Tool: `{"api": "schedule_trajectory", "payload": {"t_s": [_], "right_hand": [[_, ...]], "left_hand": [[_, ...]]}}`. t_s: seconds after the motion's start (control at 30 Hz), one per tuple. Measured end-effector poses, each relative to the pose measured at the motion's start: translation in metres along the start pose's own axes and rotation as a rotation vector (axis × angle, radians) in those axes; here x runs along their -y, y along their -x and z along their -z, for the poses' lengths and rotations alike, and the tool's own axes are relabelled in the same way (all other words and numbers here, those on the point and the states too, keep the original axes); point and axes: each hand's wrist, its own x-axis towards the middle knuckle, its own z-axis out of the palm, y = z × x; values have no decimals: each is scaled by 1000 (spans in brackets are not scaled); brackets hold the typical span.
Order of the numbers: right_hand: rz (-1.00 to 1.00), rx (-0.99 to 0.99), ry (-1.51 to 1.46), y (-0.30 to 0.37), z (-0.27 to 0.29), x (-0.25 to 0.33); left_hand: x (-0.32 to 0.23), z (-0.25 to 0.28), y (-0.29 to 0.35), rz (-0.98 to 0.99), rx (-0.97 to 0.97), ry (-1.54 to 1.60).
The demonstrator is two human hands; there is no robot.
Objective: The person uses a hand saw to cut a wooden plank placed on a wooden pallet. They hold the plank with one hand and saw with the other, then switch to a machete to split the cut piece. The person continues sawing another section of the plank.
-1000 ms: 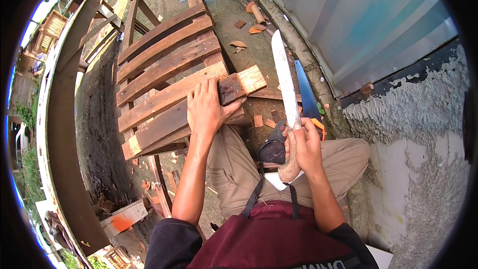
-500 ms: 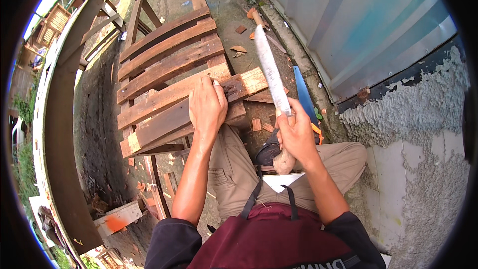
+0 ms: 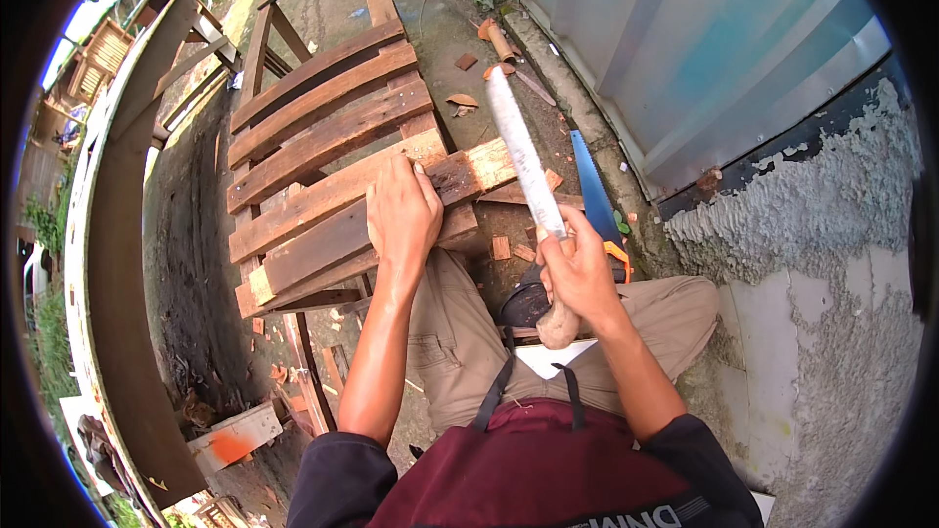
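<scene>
My right hand point(image 3: 579, 269) is closed round the pale wooden handle point(image 3: 559, 325) of a machete. Its long, light-coloured blade point(image 3: 528, 161) points up and away, beside the right end of a dark plank point(image 3: 328, 246). That end point(image 3: 492, 164) shows paler bare wood. The plank lies across the near part of a slatted wooden frame point(image 3: 328, 152). My left hand point(image 3: 404, 213) is closed over the plank near its middle, fingers hooked over the far edge. Whether the blade touches the plank, I cannot tell.
A handsaw with a blue blade point(image 3: 591, 176) and orange handle lies at the right, below a corrugated metal sheet point(image 3: 685, 49) and rough wall point(image 3: 802, 205). Wood chips point(image 3: 502, 248) and dry leaves point(image 3: 462, 100) litter the ground. A long wooden board structure point(image 3: 127, 264) stands left.
The machete has come slightly back toward me, its tip a little lower. My left hand keeps its hold on the plank. The whole view has shifted slightly.
</scene>
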Motion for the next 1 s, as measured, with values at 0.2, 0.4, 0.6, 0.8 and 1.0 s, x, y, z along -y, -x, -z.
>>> {"api": "schedule_trajectory", "payload": {"t_s": [0.2,0.4,0.6,0.8,1.0], "right_hand": [[37,35,148,10,-15,-9],[115,-12,211,8,-12,-23],[43,-84,44,-3,-1,-15],[116,-230,-38,-2,-13,-3],[96,-115,55,-5,-9,-13]], "left_hand": [[2,0,2,15,29,-24],[-1,-1,3,-6,0,-25],[-1,-2,-1,-7,-4,-23],[0,2,3,7,19,-11],[2,-1,1,-15,-6,-25]]}}
